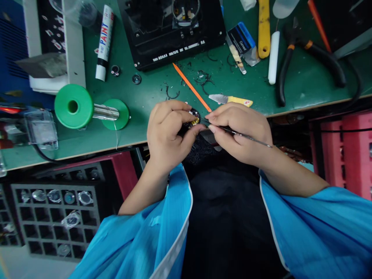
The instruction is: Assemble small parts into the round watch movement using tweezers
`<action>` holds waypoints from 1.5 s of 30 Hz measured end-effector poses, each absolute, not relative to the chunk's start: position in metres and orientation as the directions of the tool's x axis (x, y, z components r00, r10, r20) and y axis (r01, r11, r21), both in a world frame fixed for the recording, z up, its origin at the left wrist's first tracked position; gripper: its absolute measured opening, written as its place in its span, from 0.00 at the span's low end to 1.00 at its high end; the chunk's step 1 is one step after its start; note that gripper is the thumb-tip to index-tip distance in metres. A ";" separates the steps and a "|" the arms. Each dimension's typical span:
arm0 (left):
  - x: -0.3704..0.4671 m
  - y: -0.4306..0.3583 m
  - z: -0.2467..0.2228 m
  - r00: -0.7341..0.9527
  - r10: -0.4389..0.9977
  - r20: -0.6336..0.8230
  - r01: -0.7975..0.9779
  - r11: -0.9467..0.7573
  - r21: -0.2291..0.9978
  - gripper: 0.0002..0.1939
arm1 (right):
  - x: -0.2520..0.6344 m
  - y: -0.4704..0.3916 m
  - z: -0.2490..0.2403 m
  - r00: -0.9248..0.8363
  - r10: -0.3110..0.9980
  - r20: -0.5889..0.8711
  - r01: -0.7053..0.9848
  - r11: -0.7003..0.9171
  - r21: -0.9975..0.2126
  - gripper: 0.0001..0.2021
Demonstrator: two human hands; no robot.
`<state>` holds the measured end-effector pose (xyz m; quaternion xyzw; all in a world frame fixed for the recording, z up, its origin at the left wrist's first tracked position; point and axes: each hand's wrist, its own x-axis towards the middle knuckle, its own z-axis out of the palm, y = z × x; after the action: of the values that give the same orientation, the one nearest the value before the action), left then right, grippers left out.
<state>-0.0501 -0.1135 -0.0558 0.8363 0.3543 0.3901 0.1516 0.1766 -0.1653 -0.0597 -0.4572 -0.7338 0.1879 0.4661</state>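
Near the bench's front edge, my left hand [170,130] is closed around a small dark round part [195,117] with a gold-coloured patch. Fingers hide most of it, so its exact kind does not show. My right hand [242,128] pinches slim dark tweezers [250,137], their tips pointing left at the part. Just beyond the hands lie an orange pointed stick [192,87] and a small yellow-handled blade [231,100]. Black curved scraps [173,93] are scattered on the green bench top [151,91].
A solder spool [73,106] stands left, behind it a paint marker [104,42]. A black fixture [174,42] occupies the back. Pliers [290,58], a yellow handle [264,29] and a white stick [273,58] lie right. Below left, a compartment tray [55,215] holds several wrapped round pieces.
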 end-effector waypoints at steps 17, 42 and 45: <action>-0.051 -0.113 -0.056 0.475 0.715 0.513 0.509 -0.699 0.503 0.09 | 0.171 -0.164 -0.068 -0.107 0.782 0.614 0.489 0.579 -0.652 0.07; -0.064 -0.110 -0.056 0.495 0.597 0.631 0.116 -0.765 0.633 0.18 | 0.204 -0.151 -0.060 -0.066 0.892 0.448 -0.181 0.431 -0.884 0.11; -0.065 -0.112 -0.055 0.485 0.617 0.620 0.084 -0.738 0.670 0.21 | 0.204 -0.151 -0.060 -0.059 0.901 0.429 -0.178 0.414 -0.893 0.10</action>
<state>-0.0649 -0.1118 -0.0545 0.8111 0.2160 0.4594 0.2904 0.2036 -0.1512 -0.0596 -0.3127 -0.5779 0.4421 0.6106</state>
